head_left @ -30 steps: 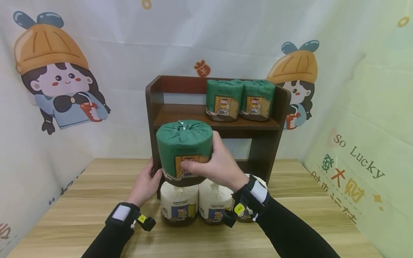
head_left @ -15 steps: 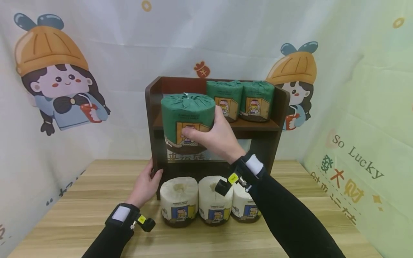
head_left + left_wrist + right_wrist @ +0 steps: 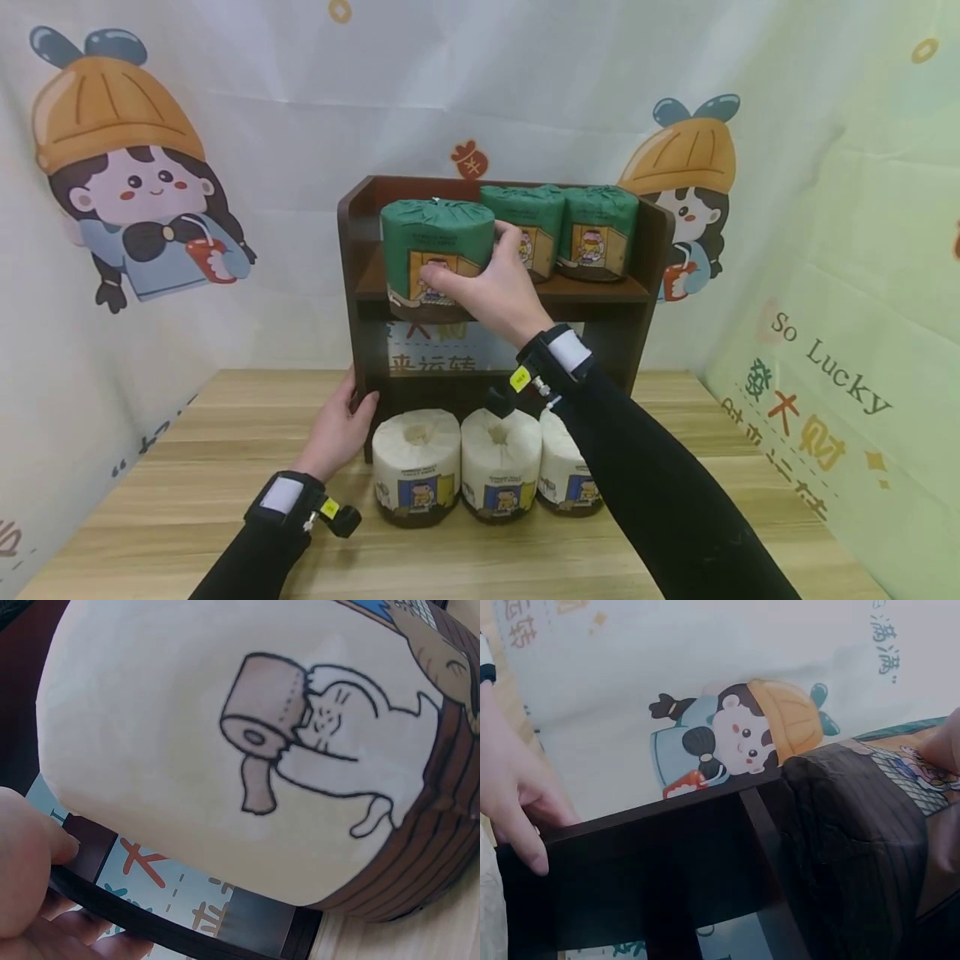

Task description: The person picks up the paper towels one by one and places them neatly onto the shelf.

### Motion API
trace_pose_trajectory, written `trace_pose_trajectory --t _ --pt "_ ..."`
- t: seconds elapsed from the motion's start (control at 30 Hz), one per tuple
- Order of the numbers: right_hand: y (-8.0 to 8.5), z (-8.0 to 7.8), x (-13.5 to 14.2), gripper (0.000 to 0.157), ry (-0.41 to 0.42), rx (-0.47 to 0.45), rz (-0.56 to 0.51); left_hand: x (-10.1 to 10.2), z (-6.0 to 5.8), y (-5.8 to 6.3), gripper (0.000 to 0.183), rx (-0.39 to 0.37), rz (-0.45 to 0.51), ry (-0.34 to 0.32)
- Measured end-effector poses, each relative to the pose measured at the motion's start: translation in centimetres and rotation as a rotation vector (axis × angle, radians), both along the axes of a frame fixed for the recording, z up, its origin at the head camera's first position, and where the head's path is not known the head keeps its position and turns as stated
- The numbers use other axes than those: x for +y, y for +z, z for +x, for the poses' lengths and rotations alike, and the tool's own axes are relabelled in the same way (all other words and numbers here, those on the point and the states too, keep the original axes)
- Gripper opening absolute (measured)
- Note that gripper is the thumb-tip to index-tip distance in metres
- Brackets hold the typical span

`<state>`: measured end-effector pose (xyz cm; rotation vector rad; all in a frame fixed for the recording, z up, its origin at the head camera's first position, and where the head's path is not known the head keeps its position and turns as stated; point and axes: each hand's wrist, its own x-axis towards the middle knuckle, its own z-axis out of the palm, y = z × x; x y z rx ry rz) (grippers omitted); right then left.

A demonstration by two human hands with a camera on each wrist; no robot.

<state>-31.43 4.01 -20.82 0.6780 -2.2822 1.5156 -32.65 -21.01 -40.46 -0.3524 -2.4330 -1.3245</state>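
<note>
A green-wrapped toilet paper roll [image 3: 435,229] is in my right hand [image 3: 498,287], with the thumb across its printed front. The roll stands upright just before the upper board of the dark brown shelf [image 3: 577,289], toward the left; contact with the board cannot be told. In the right wrist view its dark bottom [image 3: 847,832] overlaps the shelf. My left hand [image 3: 337,429] grips the shelf's left side panel [image 3: 366,350], thumb in front and fingers behind. Two more green rolls, one inner [image 3: 525,204] and one outer [image 3: 598,225], stand side by side at the shelf's upper right.
Three cream-wrapped toilet paper rolls, left [image 3: 416,487], middle [image 3: 501,492] and right [image 3: 564,483], stand in a row on the wooden table [image 3: 225,500] before the shelf. My right forearm partly covers the right one. A printed cloth [image 3: 300,167] hangs behind.
My right hand has raised the green roll from above the cream rolls and moved it forward to the upper board's level. The left hand keeps its grip on the panel.
</note>
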Motion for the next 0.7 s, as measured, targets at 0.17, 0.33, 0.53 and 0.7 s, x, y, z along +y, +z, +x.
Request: trace_pose_trajectory --t 0.17,0.33,0.53,0.7 --pt "-0.2 -0.5 -0.5 0.112 -0.143 0.036 0.079 0.0 0.0 -0.2 0.061 0.005 0.008 0.005" --pt "-0.6 -0.8 -1.1 0.111 -0.252 0.129 0.123 -0.1 -0.1 -0.1 0.061 0.013 0.000 0.011" --pt "-1.5 -0.8 -1.8 0.101 -0.313 0.243 0.211 -0.1 0.0 -0.1 0.060 0.023 -0.007 0.013" --pt "-1.9 -1.0 -2.3 0.092 -0.368 0.311 0.255 -0.1 0.2 0.0 0.060 0.030 0.002 0.012"
